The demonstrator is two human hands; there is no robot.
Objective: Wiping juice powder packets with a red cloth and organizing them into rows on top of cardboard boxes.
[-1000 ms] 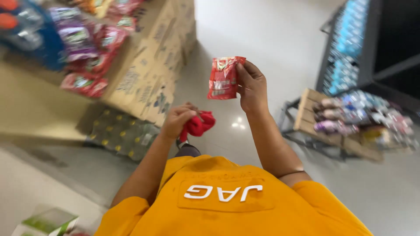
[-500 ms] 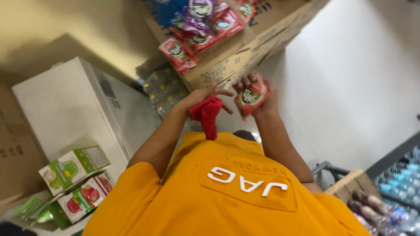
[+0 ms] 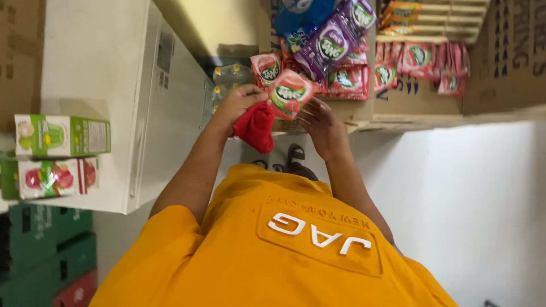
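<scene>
My right hand [image 3: 325, 129] holds a small red and green drink-powder sachet [image 3: 289, 94] by its lower edge, fingers spread behind it. Beside it, my left hand [image 3: 234, 104] grips a bunched red cloth [image 3: 255, 128], and its fingertips touch the sachet's left edge. Both hands are raised in front of my orange shirt [image 3: 273, 250]. Just beyond them is an open cardboard box [image 3: 398, 108] filled with similar sachets [image 3: 341, 51] in red, purple and blue.
A white cabinet [image 3: 114, 68] stands on the left, with a green juice carton [image 3: 60, 136] and a red one [image 3: 54, 177] on it. Green crates [image 3: 40, 250] lie below. Packed bottles [image 3: 227, 79] sit behind my left hand. Pale floor [image 3: 472, 199] shows on the right.
My hands have come together: the right hand brought the sachet over to the left hand and the cloth. The view swung round, so the box of sachets is now straight ahead.
</scene>
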